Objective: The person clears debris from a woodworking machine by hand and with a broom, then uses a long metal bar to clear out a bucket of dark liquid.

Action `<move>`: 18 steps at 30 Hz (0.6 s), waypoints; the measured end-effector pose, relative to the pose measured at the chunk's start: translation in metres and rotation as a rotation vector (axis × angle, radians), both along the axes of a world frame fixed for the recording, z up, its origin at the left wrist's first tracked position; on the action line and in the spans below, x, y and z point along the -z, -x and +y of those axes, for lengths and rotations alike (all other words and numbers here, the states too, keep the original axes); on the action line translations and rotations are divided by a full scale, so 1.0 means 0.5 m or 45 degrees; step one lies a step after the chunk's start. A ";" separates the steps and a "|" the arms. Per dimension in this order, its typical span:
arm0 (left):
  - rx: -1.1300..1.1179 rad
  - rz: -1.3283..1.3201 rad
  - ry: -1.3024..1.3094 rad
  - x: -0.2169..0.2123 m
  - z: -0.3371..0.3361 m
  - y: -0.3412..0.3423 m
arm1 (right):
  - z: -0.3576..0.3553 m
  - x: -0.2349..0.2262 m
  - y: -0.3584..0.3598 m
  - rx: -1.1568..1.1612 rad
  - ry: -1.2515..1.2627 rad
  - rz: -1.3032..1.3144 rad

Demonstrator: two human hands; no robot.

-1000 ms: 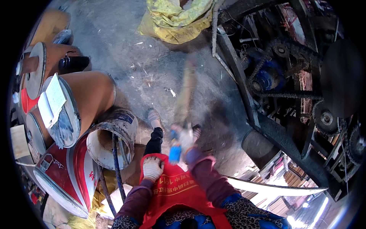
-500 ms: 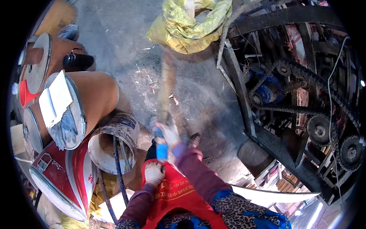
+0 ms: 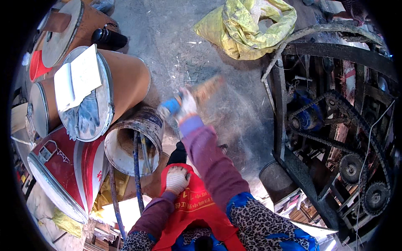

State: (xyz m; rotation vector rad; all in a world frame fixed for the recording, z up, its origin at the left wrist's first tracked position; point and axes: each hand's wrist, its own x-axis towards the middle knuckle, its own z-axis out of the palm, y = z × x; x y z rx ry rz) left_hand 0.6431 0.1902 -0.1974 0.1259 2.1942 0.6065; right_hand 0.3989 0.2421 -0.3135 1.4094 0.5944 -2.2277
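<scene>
The right hand [image 3: 186, 105], in a white glove, is stretched out over the concrete floor [image 3: 217, 62] with its fingers closed round the blue handle of a tool [image 3: 197, 96]. The tool's far end is a motion-blurred, tan shape pointing toward the yellow sack [image 3: 251, 29]; it could be a brush or a scraper, I cannot tell which. Fine dust hangs in the air beside it. The left hand [image 3: 176, 180], also gloved, rests flat on the red apron [image 3: 192, 205], fingers loosely spread and holding nothing.

Judging by the one-handed hold at arm's length, the tool is light and stiff, and the handle end is the place to grip it; the working end looks dusty and rough.

To the left stand an open bucket [image 3: 134, 142] with a blue hose [image 3: 136, 167] in it, brown drums [image 3: 125, 79], and a red-and-white drum [image 3: 63, 180] lying tilted. On the right is a machine [image 3: 335, 138] with chains and sprockets
</scene>
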 end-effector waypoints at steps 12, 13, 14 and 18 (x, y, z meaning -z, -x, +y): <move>-0.176 -0.020 -0.113 0.009 -0.044 -0.002 | 0.057 -0.118 -0.002 -0.448 -0.087 0.081; -0.166 -0.058 -0.086 0.003 -0.044 0.010 | 0.046 -0.144 0.025 -0.590 -0.060 0.105; -0.131 -0.072 -0.088 -0.001 -0.040 0.026 | 0.026 -0.157 0.052 -0.700 -0.050 0.049; -0.555 0.054 -0.151 0.002 -0.065 -0.020 | -0.027 -0.178 0.048 -1.038 0.078 0.060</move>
